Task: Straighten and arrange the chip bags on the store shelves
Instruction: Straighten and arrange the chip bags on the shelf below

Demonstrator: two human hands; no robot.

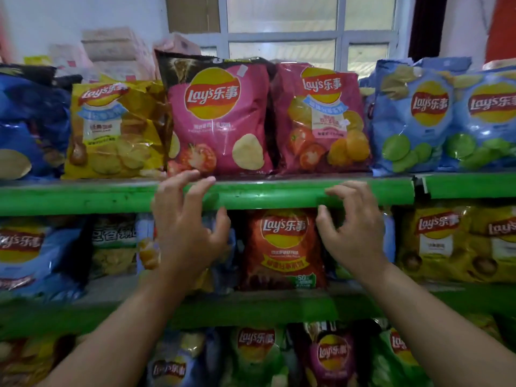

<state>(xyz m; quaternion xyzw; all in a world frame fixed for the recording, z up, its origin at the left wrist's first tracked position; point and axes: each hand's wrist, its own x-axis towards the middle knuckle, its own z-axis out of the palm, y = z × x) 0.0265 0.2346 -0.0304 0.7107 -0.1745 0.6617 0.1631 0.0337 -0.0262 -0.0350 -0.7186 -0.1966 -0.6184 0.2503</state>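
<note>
A pink tomato chip bag (220, 118) stands upright at the middle of the top green shelf (279, 191), tilted slightly left against a dark red tomato bag (321, 118). A yellow bag (114, 129) stands to its left. My left hand (187, 227) hovers in front of the shelf rail just under the pink bag, fingers spread, holding nothing. My right hand (354, 230) is at the same height further right, fingers curled apart and empty. Between my hands, on the middle shelf, stands an orange-red bag (282, 247).
Light blue cucumber bags (446, 118) fill the top shelf's right side and dark blue bags (28, 127) its left. Yellow bags (458, 241) sit right on the middle shelf. More bags line the bottom shelf (332, 356). Pale packages (117, 51) and a window lie behind.
</note>
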